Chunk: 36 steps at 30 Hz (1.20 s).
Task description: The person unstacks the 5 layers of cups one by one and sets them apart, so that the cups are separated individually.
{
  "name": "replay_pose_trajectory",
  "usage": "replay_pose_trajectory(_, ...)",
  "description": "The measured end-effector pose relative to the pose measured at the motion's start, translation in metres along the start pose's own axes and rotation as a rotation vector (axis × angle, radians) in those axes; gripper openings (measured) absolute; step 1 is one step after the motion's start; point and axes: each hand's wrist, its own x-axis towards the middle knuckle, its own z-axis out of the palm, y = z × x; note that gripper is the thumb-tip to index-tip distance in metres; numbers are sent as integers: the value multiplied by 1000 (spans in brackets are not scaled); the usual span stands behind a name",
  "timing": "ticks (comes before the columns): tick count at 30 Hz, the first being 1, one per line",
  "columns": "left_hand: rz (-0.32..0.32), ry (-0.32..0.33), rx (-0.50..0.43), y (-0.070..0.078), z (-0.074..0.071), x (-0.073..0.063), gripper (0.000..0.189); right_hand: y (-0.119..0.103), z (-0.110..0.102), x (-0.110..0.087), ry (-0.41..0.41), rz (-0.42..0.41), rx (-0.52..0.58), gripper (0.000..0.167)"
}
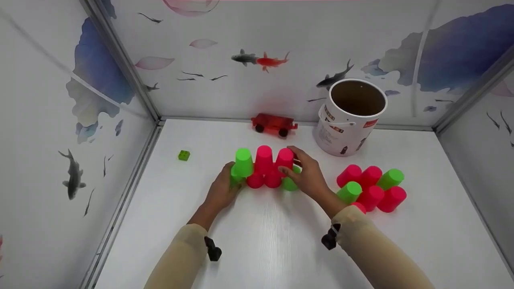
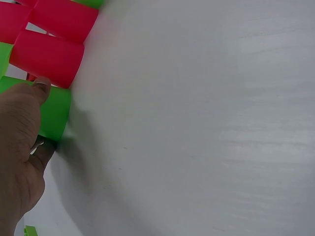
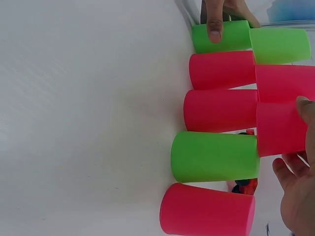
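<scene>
Pink and green cups stand upside down in two stacked rows in front of the person. My left hand (image 1: pixel 224 185) grips the green cup (image 2: pixel 55 114) at the left end of the lower row, thumb on its near side. My right hand (image 1: pixel 306 172) holds the rightmost upper pink cup (image 3: pixel 280 129) between thumb and fingers, over the lower row. Left of it in the upper row are another pink cup (image 1: pixel 264 159) and a light green cup (image 1: pixel 243 161). Below are two pink cups and a green cup (image 3: pixel 215 156), with a further pink cup (image 3: pixel 207 210) beside it in the right wrist view.
A cluster of pink and green cups (image 1: pixel 371 196) stands to the right, partly behind the right forearm. At the back are a white bucket (image 1: pixel 341 134) and a red toy wagon (image 1: pixel 274 123). A small green block (image 1: pixel 184 155) lies left. Walls enclose the white table (image 1: pixel 257 249).
</scene>
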Motion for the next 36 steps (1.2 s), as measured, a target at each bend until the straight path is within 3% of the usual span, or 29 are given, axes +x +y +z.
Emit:
replay_pose_trajectory(8,7,0,0,-1,0,-1,74,2,-11,-10,55,-59,2,77)
replay_pose_trajectory(13,12,1,-15,0,-1,-1,74,3,-26,-22,60,-40,23,80)
replay_pose_trajectory(16,5,-1,-11,0,-1,-1,74,6,-35,-30,57,-45,-18,82)
replay_pose_trajectory(25,3,6,1,0,1,-1,73,15,-67,-56,84,-175,-197,79)
replay_pose_trajectory(31,9,11,-13,0,1,-1,73,28,-93,-79,130,-149,-308,83)
replay_pose_trajectory(36,15,19,-13,-3,2,1,74,41,-114,-97,195,-165,-337,85)
